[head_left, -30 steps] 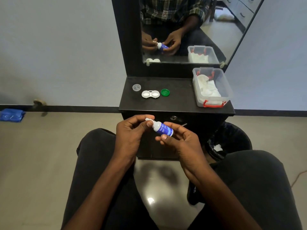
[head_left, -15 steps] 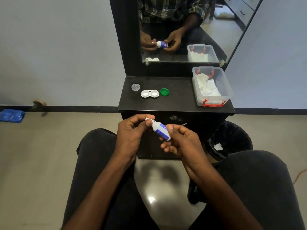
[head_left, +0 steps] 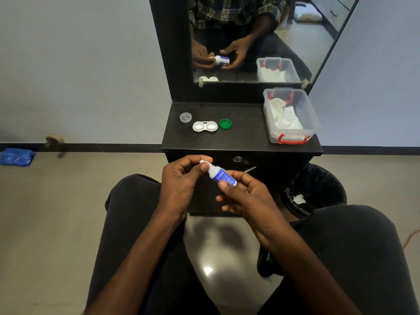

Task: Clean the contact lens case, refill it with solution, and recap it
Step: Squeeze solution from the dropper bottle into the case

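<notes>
On the black vanity shelf (head_left: 245,142), at about eleven o'clock from the hands, a small clear plastic cap (head_left: 185,117) lies at the left. Just right of it sits the white twin-well contact lens case (head_left: 205,126), open, both wells facing up. Whether they hold liquid is too small to tell. A round green screw cap (head_left: 225,123) lies just beside the case at its three o'clock. Further right, at the shelf's edge, stands a clear plastic box with red latches (head_left: 313,123) holding crumpled white tissue.

Below the shelf, the left hand (head_left: 181,180) is curled, its thumb and forefinger pinched on the white tip of a small white dropper bottle with a blue label (head_left: 221,176). The right hand (head_left: 247,196) is half closed, gripping the bottle's body between thumb and fingers; the bottle lies tilted, tip toward ten o'clock. A black-lined bin (head_left: 316,189) stands at the right hand's three o'clock.

Judging from this, the case is uncapped and the bottle is being opened or closed at its tip; which one cannot be told. Recapping both wells plainly remains.
</notes>
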